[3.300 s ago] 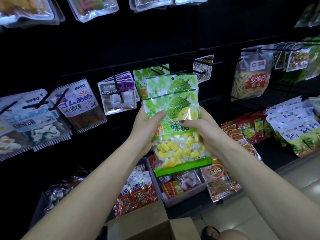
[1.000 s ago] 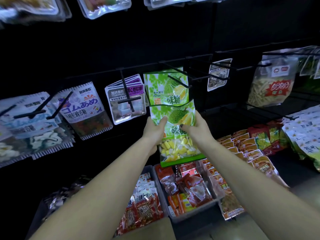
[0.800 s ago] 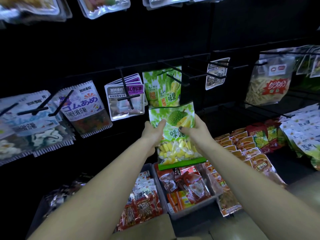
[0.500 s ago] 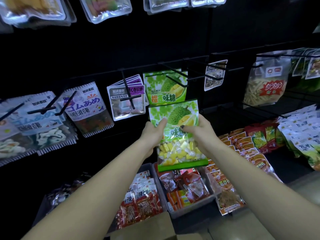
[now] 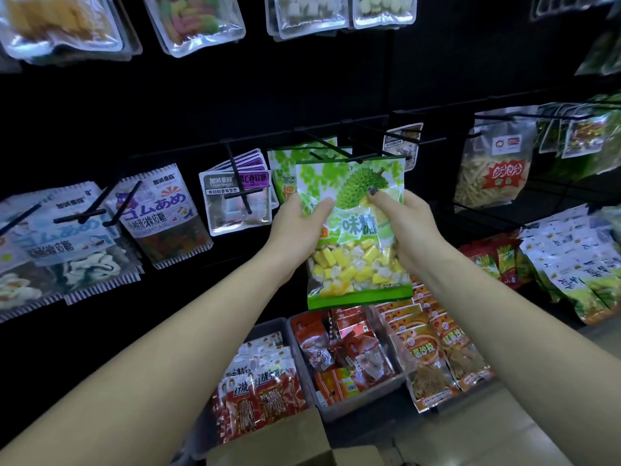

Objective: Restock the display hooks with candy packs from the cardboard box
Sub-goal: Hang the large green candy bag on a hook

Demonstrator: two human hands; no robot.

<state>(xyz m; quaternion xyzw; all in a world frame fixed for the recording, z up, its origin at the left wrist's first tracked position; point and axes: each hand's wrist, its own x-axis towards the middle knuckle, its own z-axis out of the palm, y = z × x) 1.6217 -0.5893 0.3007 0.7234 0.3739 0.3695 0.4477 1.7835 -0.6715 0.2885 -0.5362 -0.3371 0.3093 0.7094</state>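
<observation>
I hold a green durian candy pack (image 5: 356, 250) upright in front of the black display wall. My left hand (image 5: 299, 227) grips its left edge and my right hand (image 5: 406, 227) pinches its right side, thumb on the front. The pack's top edge sits just under the tip of a black display hook (image 5: 331, 148). Another green durian pack (image 5: 282, 176) hangs on that hook behind it, mostly hidden. The open flap of the cardboard box (image 5: 285, 442) shows at the bottom edge.
Gummy packs (image 5: 161, 216) and purple-labelled packs (image 5: 235, 196) hang on hooks to the left. A clear snack bag (image 5: 494, 173) hangs at right. Grey bins (image 5: 349, 361) of red snack packs stand below; more packs lie on the right shelf (image 5: 571, 264).
Both hands raised the durian pack from below the hanging pack up to the hook's level, so it now covers most of the pack behind.
</observation>
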